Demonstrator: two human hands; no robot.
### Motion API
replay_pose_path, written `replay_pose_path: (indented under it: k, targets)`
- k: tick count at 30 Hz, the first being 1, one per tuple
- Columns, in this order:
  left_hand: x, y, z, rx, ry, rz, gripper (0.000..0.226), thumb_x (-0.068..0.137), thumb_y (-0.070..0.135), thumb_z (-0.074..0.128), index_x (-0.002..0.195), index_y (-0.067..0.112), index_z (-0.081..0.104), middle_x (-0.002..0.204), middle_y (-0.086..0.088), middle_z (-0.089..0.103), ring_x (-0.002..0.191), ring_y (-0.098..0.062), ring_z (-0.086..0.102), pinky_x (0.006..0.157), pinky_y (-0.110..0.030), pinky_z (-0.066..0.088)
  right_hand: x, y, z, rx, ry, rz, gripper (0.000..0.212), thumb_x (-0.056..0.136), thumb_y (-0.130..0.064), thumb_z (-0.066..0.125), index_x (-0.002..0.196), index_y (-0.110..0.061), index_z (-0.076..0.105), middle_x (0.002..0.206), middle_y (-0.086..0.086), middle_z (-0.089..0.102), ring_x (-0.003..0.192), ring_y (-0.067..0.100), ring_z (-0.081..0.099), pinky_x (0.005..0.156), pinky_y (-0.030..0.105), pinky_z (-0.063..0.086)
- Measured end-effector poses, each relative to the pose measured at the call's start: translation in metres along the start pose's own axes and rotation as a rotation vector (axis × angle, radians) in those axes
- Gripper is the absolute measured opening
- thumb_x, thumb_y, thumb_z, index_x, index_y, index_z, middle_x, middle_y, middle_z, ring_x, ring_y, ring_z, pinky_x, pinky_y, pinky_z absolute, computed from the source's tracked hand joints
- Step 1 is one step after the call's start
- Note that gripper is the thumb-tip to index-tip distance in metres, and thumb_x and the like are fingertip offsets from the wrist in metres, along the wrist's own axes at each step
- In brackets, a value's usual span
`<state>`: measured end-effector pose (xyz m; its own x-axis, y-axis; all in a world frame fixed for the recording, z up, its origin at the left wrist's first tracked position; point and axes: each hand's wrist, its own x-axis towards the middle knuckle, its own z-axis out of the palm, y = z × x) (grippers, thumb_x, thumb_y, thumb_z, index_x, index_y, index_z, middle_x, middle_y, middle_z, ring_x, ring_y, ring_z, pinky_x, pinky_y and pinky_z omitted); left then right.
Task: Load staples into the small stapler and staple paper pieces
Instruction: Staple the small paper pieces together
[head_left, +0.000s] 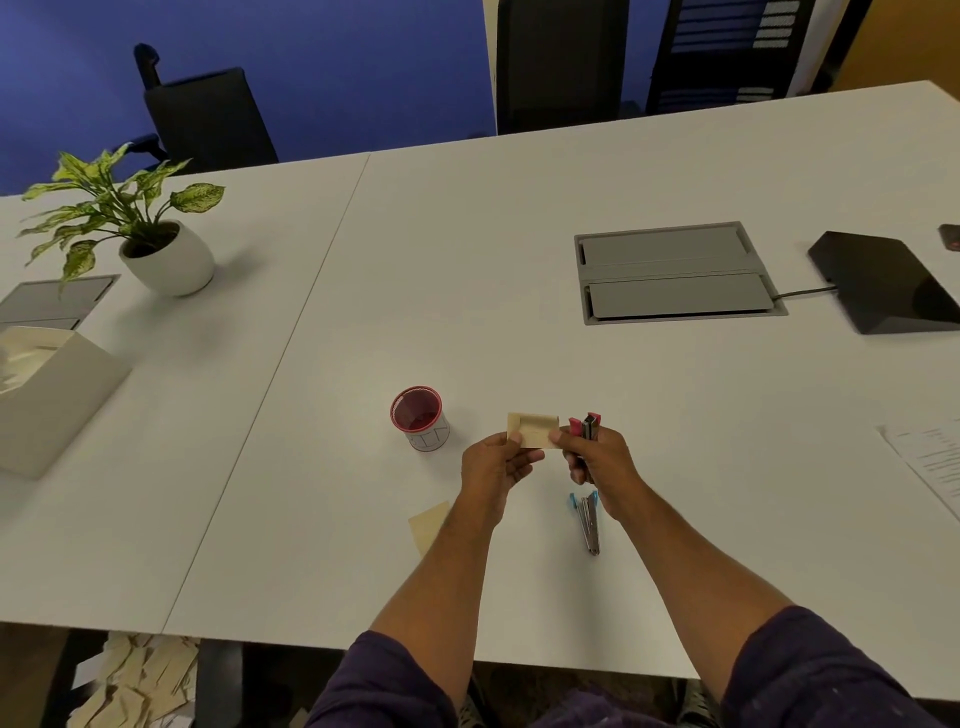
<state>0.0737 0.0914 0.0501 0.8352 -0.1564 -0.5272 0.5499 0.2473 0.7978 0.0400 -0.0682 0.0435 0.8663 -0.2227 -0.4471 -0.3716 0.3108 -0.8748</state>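
From the head camera, the person holds a small tan paper piece (533, 430) above the white table (519, 260), just right of the red mesh cup (418, 415). The left hand (493, 465) pinches the paper's left edge between thumb and fingers. The right hand (597, 460) pinches the paper's right edge with thumb and forefinger while its other fingers curl round a small pink stapler (586, 427), which stands upright, its tip above the knuckles, to the right of the cup. A blue stapler (588, 522) lies flat on the table below and to the right of the cup, under the right wrist. Another tan paper piece (428, 525) lies directly below the cup, partly hidden by the left forearm. Both sleeves are dark purple.
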Motion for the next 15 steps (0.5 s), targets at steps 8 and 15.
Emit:
replay_pose_path:
  k: [8,15]
  targets:
    - [-0.0023,0.0001,0.0007,-0.009,0.006,-0.013,0.011,0.099,0.008,0.055,0.102,0.009,0.066,0.086,-0.012,0.076,0.078,-0.024,0.074,0.081,-0.037,0.056,-0.0018,0.002,-0.0003,0.026,0.01,0.02,0.015,0.086,-0.015,0.076,0.096,-0.005,0.071,0.057,0.004,0.052,0.047,0.016,0.04,0.046,0.026,0.036]
    - [-0.0005,-0.0001,-0.0009,-0.024,0.026,-0.008,0.011,0.099,0.01,0.056,0.104,0.01,0.065,0.089,-0.012,0.076,0.078,-0.024,0.073,0.083,-0.039,0.055,-0.0022,0.0016,0.005,0.092,0.042,0.047,0.013,0.085,-0.015,0.078,0.092,-0.01,0.069,0.058,0.005,0.052,0.045,0.014,0.041,0.046,0.025,0.035]
